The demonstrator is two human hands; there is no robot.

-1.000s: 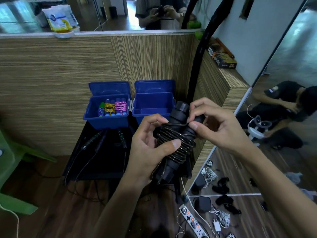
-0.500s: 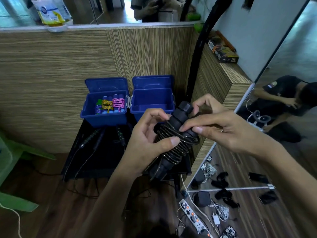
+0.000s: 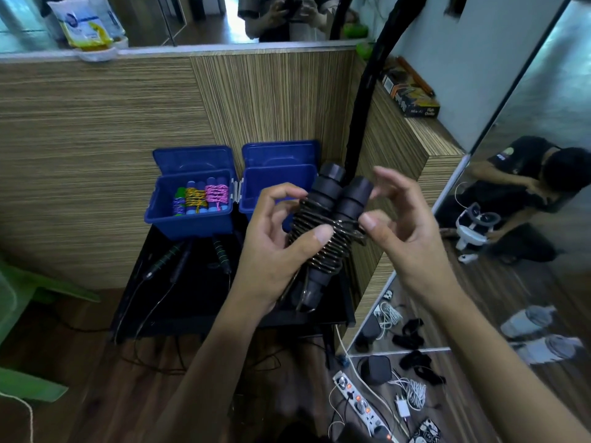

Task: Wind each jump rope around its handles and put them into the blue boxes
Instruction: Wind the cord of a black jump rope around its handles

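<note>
A person's left hand holds a black jump rope in mid-air, its grip closed around two handles wrapped side by side in dark cord. The right hand pinches the cord's end at the bundle's right side. Behind them, loose green-banded ropes lie on a black counter. Farther back stand two open blue boxes: the left box holds wound colourful ropes; the right box is partly hidden.
</note>
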